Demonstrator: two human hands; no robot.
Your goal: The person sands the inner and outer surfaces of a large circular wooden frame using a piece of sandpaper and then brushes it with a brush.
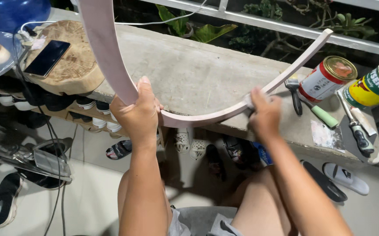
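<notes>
A long curved pale pink wooden piece arcs from the upper left down across a concrete ledge and up to the upper right. My left hand grips it at the lower left of the bend. My right hand presses a small pale pad, perhaps sandpaper, against the curve's thin right part. My bare knees show below.
On the ledge at right lie two tins, a paintbrush, a green-handled tool and a scraper. A phone rests on a wood slab at left. Shoes and sandals lie on the floor under the ledge.
</notes>
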